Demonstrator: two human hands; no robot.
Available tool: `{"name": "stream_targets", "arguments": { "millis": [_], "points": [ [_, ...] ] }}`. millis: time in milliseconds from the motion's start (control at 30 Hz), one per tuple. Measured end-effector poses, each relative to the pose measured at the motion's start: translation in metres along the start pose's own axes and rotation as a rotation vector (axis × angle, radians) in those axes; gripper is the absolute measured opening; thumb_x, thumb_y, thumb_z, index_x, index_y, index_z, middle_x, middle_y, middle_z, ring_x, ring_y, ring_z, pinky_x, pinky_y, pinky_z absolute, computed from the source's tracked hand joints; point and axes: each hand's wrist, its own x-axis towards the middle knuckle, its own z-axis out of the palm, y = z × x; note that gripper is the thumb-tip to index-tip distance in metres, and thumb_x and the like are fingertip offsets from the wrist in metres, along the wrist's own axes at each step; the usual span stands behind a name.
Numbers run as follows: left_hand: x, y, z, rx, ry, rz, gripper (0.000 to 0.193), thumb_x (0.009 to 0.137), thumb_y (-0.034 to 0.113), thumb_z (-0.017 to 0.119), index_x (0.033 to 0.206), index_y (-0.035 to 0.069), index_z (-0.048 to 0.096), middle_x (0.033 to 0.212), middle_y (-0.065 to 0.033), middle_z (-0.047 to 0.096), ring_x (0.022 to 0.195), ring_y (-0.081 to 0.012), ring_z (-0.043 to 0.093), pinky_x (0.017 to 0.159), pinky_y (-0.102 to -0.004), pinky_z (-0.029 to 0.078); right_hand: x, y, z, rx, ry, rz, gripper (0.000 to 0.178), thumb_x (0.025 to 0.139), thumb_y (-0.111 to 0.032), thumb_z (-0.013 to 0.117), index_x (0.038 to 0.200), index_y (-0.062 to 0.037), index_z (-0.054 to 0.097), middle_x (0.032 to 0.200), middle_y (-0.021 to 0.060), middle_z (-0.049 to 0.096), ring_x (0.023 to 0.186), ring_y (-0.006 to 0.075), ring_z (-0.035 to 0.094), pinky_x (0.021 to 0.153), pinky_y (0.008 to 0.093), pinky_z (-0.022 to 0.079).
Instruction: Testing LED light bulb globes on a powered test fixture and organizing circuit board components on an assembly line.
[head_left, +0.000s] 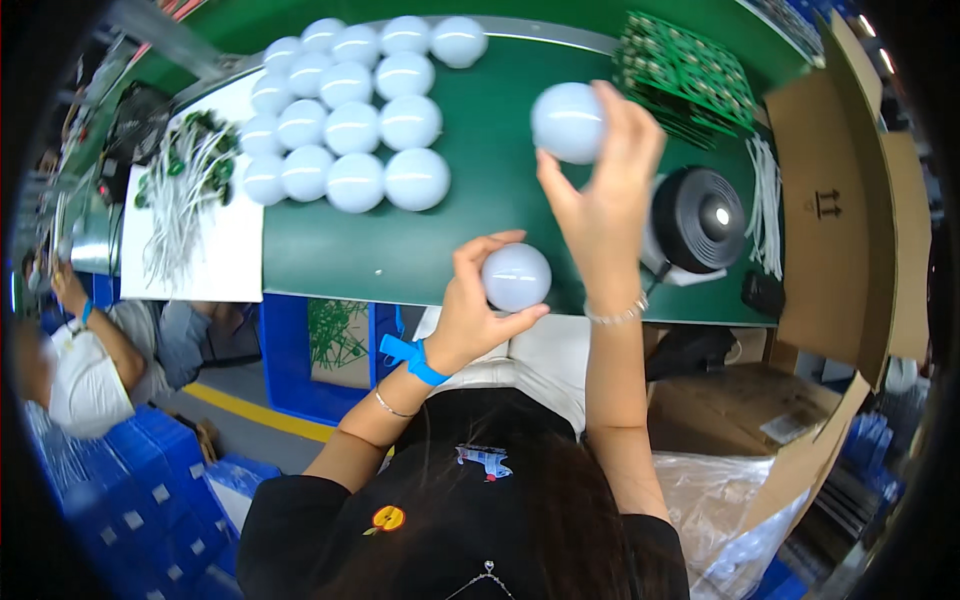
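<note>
My left hand (473, 310) is closed around a white frosted bulb cover (516, 277) near the front edge of the green table. Farther off and to the right, my right hand (612, 180) grips a second white bulb cover (567, 122) between thumb and fingers, above the tabletop. Both covers look like smooth round domes; their undersides are hidden. Several matching bulb covers (350, 127) stand in close rows at the back left of the table.
White paper (230, 235) at left carries a pile of white wires (178, 235) with green parts. Green circuit boards (685, 75) are stacked at the back right, beside a round black device (697, 220). A cardboard box (820, 220) borders the right side. Another person (100, 365) sits at far left.
</note>
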Motion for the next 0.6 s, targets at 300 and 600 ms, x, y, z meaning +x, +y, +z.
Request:
{"name": "stream_targets", "arguments": {
  "millis": [300, 600],
  "points": [
    [-0.016, -0.005, -0.054, 0.130, 0.099, -0.052, 0.079, 0.061, 0.034, 0.081, 0.122, 0.002, 0.044, 0.117, -0.0174, 0.052, 0.105, -0.0314, 0.053, 0.090, -0.0371, 0.042, 0.033, 0.002, 0.111, -0.050, -0.222, 0.008, 0.066, 0.066, -0.001, 0.072, 0.121, -0.0053, 0.035, 0.109, 0.0212, 0.042, 0.086, 0.0389, 0.058, 0.066, 0.0418, 0.053],
    [-0.007, 0.004, -0.052, 0.308, -0.005, -0.123, 0.077, 0.061, 0.033, 0.081, 0.119, 0.000, 0.042, 0.112, -0.0188, 0.052, 0.103, -0.0331, 0.053, 0.088, -0.0374, 0.043, 0.033, 0.007, 0.099, 0.037, -0.302, 0.075, 0.073, 0.070, -0.008, 0.073, 0.129, -0.0031, 0.030, 0.118, 0.0221, 0.043, 0.101, 0.0404, 0.052, 0.079, 0.0411, 0.049]
  ]
}}
